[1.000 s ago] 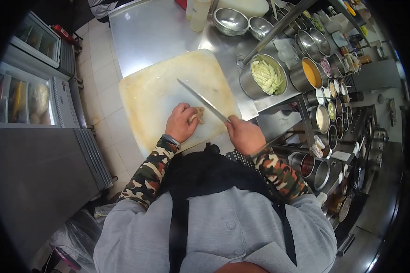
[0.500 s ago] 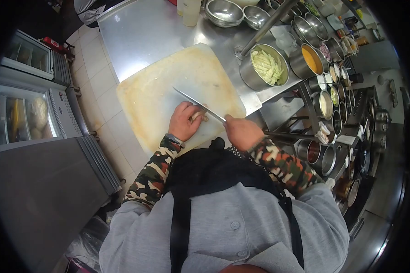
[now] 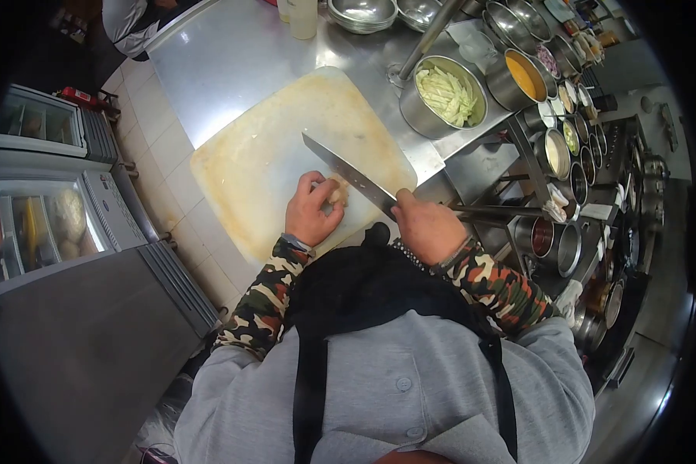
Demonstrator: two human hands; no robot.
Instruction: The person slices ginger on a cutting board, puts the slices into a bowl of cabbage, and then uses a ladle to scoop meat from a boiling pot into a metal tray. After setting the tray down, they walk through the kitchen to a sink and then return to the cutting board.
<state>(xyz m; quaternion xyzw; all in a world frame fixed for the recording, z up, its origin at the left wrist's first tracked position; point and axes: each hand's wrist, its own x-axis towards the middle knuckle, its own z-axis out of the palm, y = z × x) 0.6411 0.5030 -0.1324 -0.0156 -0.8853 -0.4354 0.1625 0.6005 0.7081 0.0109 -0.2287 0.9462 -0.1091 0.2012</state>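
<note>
My left hand point(image 3: 314, 210) is closed around a small tan piece of food point(image 3: 338, 192), which looks like ginger, over the near part of a worn pale cutting board point(image 3: 247, 162). In my right hand point(image 3: 428, 225) is the handle of a knife point(image 3: 351, 176). Its blade points up and left across the board, with the broad side showing, just right of the food piece. The fingers of my right hand hide the handle.
Right of the board stands a metal pot of pale cut vegetable strips point(image 3: 445, 94), beside a pot of orange liquid point(image 3: 524, 76). Metal bowls point(image 3: 363, 12) sit at the back. A post point(image 3: 425, 42) rises from the steel table. An open fridge point(image 3: 46, 224) is at left.
The knife has shifted slightly right and its blade has tilted, showing more of its flat side. My right hand has moved a little right and down. The whole view has shifted slightly.
</note>
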